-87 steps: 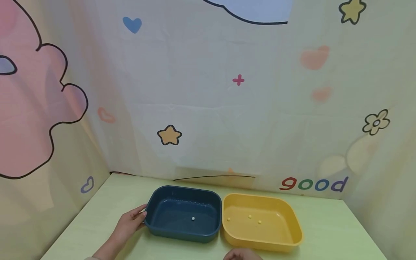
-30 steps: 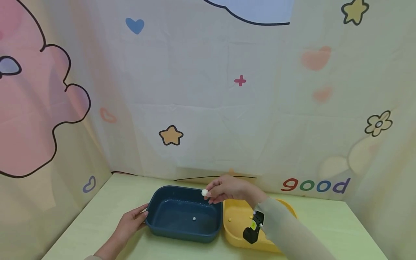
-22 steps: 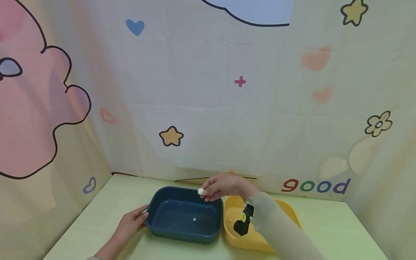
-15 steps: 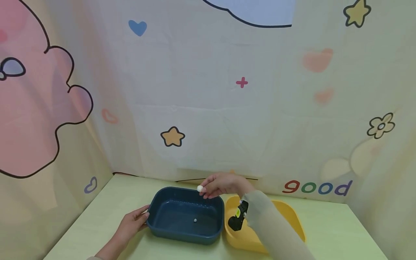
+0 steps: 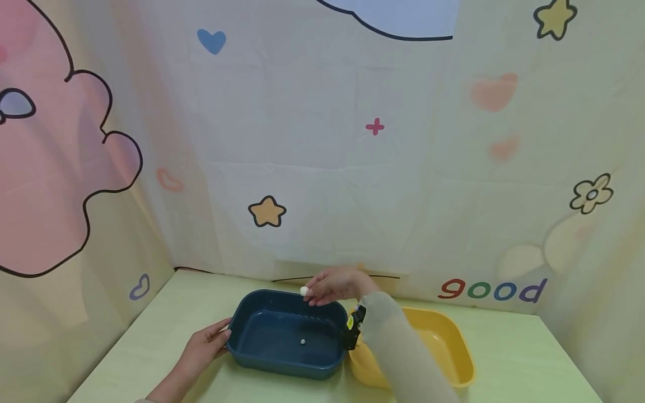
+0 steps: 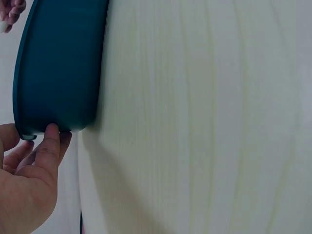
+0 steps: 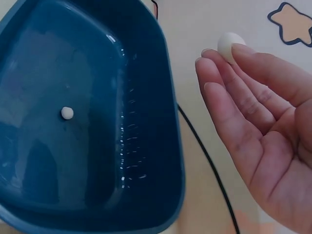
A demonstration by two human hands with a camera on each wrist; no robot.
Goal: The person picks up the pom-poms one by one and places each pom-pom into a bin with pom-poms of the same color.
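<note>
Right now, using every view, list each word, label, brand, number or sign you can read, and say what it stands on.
"good": on the backdrop, lower right, in coloured letters.
"+": a pink sign on the backdrop, near the middle.
Black wrist device: anything on its yellow-green patch is too small to read.
Blue tub, yellow tub: none seen; a sleeve hides part of the yellow one.

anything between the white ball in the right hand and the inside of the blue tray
Nothing visible blocks it. The right hand pinches the white ball above rim height, and the blue tray is open on top. Another white ball lies on its floor. Whether the held ball is past the far rim is unclear.
</note>
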